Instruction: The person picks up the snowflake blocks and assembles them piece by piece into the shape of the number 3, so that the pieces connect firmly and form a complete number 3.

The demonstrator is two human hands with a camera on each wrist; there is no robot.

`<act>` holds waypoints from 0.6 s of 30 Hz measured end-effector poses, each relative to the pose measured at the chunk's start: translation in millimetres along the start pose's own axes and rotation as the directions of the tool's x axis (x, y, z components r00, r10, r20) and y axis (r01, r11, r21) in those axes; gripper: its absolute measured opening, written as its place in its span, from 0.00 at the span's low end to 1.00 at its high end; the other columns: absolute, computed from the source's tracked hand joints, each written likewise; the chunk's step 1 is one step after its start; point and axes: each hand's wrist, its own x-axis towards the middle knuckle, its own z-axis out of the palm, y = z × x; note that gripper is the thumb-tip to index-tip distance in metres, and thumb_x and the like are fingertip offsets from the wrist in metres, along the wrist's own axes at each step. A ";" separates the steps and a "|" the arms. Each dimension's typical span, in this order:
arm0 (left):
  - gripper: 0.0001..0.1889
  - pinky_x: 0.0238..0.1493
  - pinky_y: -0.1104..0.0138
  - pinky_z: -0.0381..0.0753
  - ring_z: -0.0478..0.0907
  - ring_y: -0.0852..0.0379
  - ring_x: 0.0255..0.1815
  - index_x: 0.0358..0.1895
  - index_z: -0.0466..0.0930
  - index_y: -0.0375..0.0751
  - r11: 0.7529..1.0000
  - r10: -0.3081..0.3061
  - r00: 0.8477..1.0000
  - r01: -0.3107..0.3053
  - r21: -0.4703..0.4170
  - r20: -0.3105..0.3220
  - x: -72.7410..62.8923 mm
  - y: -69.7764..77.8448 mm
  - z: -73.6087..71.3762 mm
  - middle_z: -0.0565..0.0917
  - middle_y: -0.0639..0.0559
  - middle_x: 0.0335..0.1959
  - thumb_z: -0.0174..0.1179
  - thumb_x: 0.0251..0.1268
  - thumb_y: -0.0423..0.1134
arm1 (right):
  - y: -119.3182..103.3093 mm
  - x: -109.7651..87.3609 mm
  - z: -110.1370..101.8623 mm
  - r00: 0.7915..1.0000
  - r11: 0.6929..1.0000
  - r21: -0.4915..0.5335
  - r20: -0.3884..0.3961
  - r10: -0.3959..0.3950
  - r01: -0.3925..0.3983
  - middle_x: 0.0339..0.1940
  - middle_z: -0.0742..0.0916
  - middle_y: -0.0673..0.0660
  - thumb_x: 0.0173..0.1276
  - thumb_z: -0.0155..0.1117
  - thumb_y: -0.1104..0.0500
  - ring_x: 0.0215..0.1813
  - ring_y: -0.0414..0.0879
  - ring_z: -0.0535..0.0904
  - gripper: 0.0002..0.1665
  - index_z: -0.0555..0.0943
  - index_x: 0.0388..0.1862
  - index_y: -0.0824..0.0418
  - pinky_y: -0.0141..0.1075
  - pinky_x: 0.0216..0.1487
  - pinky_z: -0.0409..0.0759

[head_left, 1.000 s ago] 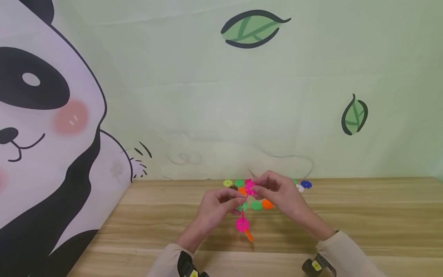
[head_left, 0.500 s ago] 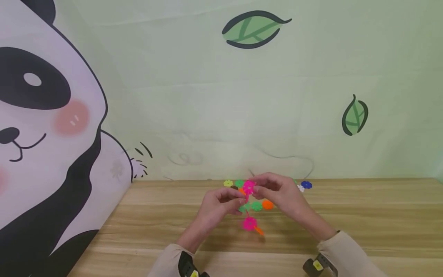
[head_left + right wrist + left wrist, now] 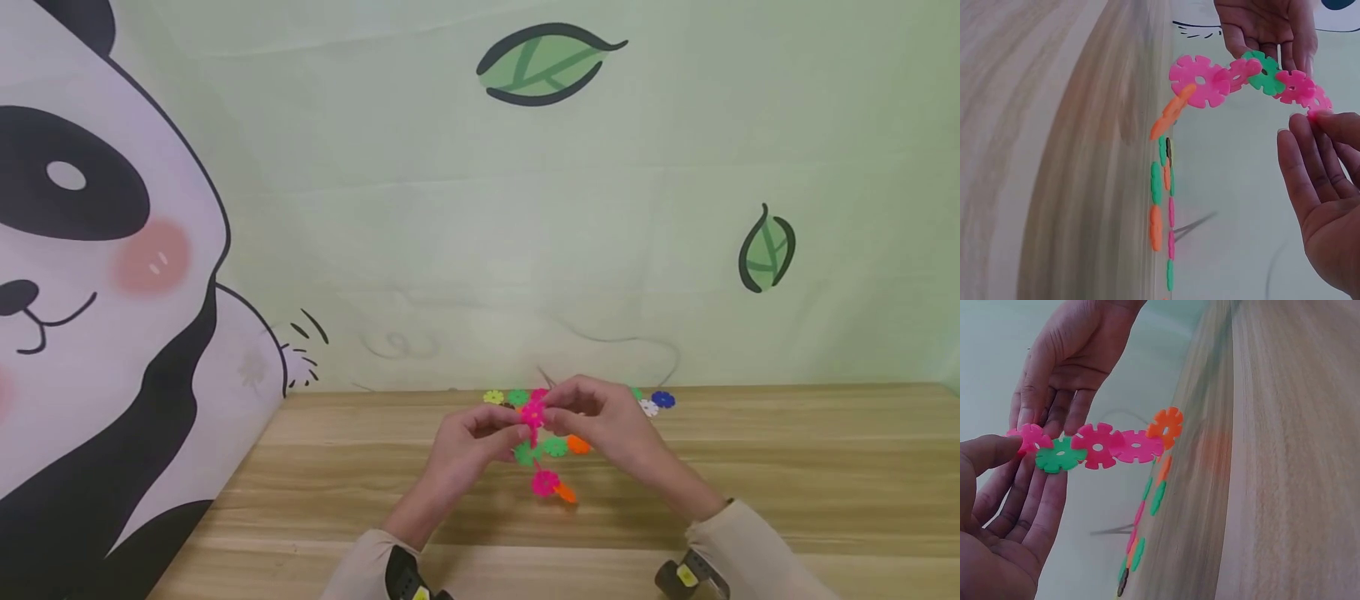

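Head view: left hand [image 3: 476, 442] and right hand [image 3: 611, 421] pinched a flower chain [image 3: 545, 483] near its upper end above the counter [image 3: 360, 492], presumably to steady it, while its orange disc [image 3: 566, 493] hung free and other discs [image 3: 555, 447] lay behind.

In the head view, your right hand [image 3: 615, 421] covers part of the disks on the table, leaving only a sliver of a green disk [image 3: 637, 392] beside the white disk [image 3: 649, 407]. Your left hand [image 3: 468, 446] partly hides the brown disk [image 3: 507, 406], and the joints of the disk chain [image 3: 546, 483] are too small there to make out. In the left wrist view, your thumb [image 3: 991, 453] covers some of the end pink disk [image 3: 1034, 434] (your right thumb does likewise in its own view). The panda print [image 3: 168, 400] is cut off at the left edge, your sleeves [image 3: 757, 550] at the bottom.
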 end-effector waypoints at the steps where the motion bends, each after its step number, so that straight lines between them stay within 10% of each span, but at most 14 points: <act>1: 0.11 0.46 0.61 0.90 0.87 0.47 0.44 0.49 0.89 0.32 1.000 0.000 1.000 0.000 -0.001 -0.003 0.0 -0.1 0.0 0.90 0.47 0.42 0.71 0.70 0.37 | 0.3 0.2 0.7 1.000 1.000 -0.008 0.000 0.000 0.000 0.43 0.91 0.56 0.74 0.73 0.62 0.46 0.60 0.89 0.09 0.87 0.50 0.63 0.43 0.49 0.90; 18: 0.11 0.45 0.60 0.91 0.87 0.53 0.37 0.46 0.88 0.31 1.000 -0.020 0.999 0.019 -0.018 -0.041 1.1 0.9 -2.6 0.90 0.48 0.38 0.72 0.69 0.38 | 3.7 9.9 -9.4 1.000 0.999 -0.036 0.026 0.000 0.001 0.43 0.91 0.56 0.77 0.71 0.56 0.46 0.53 0.88 0.11 0.87 0.50 0.62 0.44 0.51 0.90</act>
